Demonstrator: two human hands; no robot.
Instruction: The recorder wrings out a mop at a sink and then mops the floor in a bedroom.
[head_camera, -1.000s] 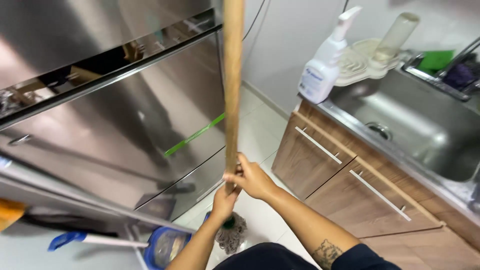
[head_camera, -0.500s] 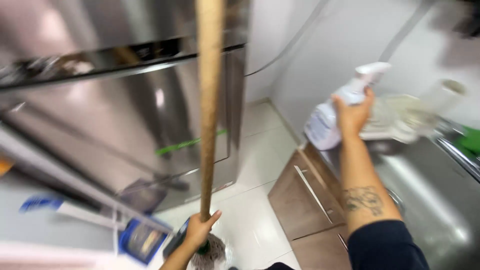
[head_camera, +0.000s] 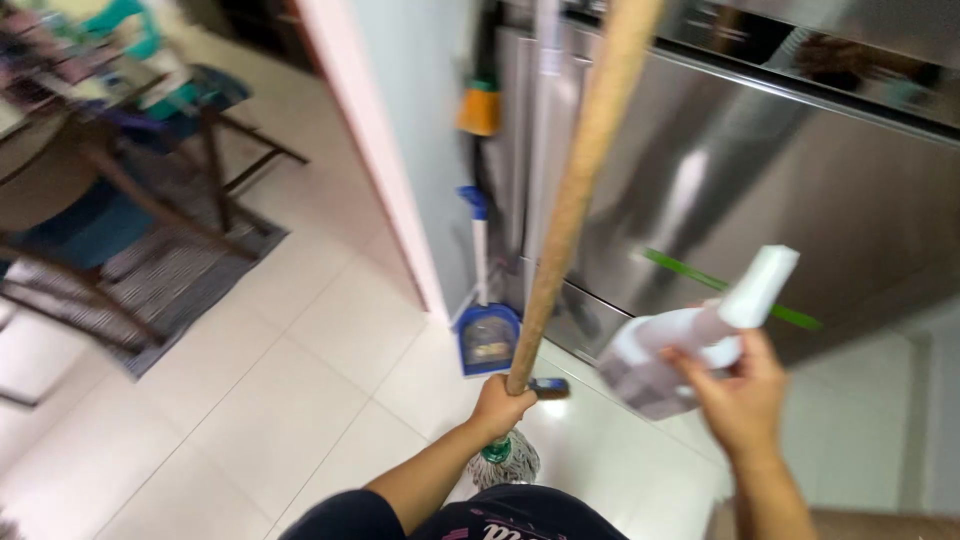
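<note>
Left hand (head_camera: 497, 405) wraps tight around the wooden mop handle (head_camera: 572, 200); right hand (head_camera: 742, 398) clasps a white spray bottle (head_camera: 680, 345).

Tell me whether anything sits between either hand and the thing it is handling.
Nothing visible does. The left hand is already closed around the wooden mop handle, just above the mop head. The right hand grips the white spray bottle directly.

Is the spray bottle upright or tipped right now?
Tipped. The white spray bottle lies slanted in the right hand, nozzle up to the right, base low left. The left hand grips the wooden mop handle.
</note>
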